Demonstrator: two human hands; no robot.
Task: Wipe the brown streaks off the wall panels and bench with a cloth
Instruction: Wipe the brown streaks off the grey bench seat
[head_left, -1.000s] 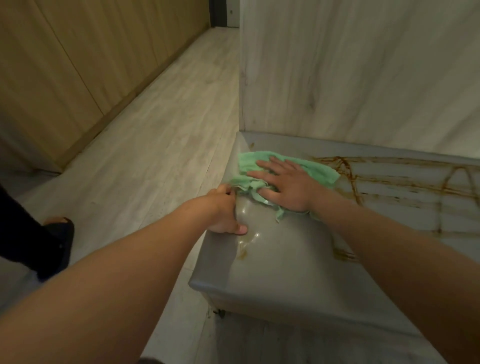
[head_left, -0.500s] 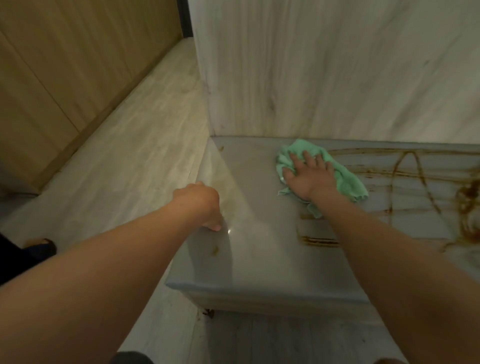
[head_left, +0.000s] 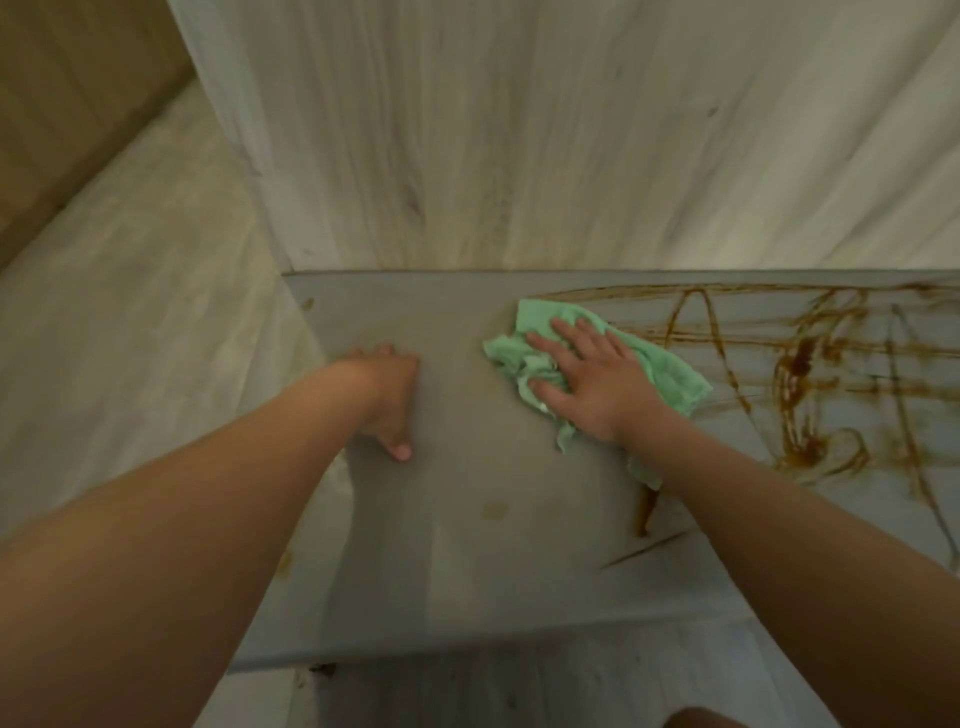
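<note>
Right grip (head_left: 597, 384): fingers straight, spread, pressed flat on green cloth (head_left: 670, 374), clamped on nothing. Cloth crumpled on desk (head_left: 467, 545) near back edge, at left end of brown streaks (head_left: 800, 364). Streaks cover desk's right part; a few short marks toward front edge. Left grip (head_left: 387, 395): palm down by desk's left edge, fingers loose, holding nothing. Pale wall panel (head_left: 519, 156) rises behind back edge.

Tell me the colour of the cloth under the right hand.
Mint green, seen in the head view: the cloth lies crumpled beneath the right hand.
</note>
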